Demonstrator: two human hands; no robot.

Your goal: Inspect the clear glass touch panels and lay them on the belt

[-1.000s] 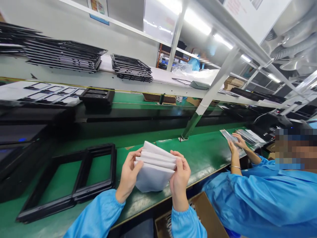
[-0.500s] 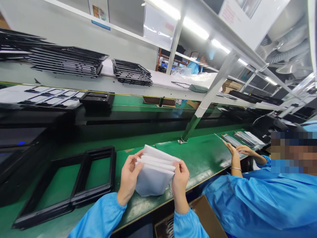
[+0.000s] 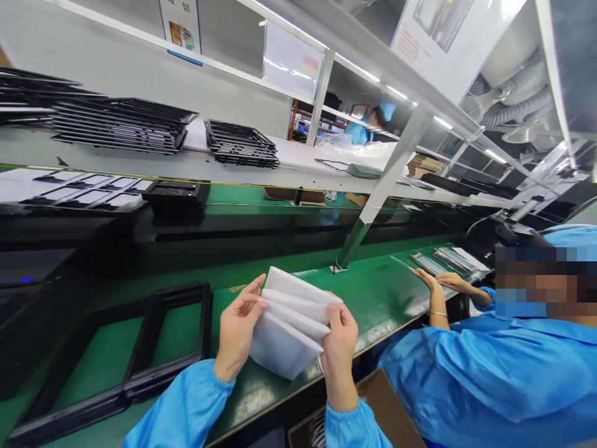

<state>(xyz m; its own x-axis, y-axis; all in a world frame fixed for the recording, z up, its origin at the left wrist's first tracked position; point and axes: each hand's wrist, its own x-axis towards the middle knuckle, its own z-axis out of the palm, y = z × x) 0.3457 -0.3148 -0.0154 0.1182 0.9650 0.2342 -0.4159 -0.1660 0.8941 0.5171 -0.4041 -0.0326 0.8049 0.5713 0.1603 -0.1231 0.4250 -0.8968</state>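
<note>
Between my hands, above the green bench point(image 3: 368, 302), is a bundle of thin white sheets point(image 3: 286, 345), their upper edges fanned apart into several layers. What the sheets are made of I cannot tell. My left hand point(image 3: 240, 330) pinches the left edge between thumb and fingers, with the index finger lifted a little. My right hand point(image 3: 339, 333) grips the right edge, thumb on the near side and fingers behind. To the left of my left hand a black double frame point(image 3: 135, 348) lies on the bench.
On the right a co-worker in a blue gown point(image 3: 476, 373) holds a thin flat piece. Stacks of black frames point(image 3: 121, 127) lie on the shelf point(image 3: 289, 177) above. A post point(image 3: 359, 239) rises from the bench. An open cardboard box point(image 3: 387, 404) stands below the bench edge.
The sheets have tilted and their layers are spread further apart. My left index finger has lifted from the edge. The whole view has shifted slightly.
</note>
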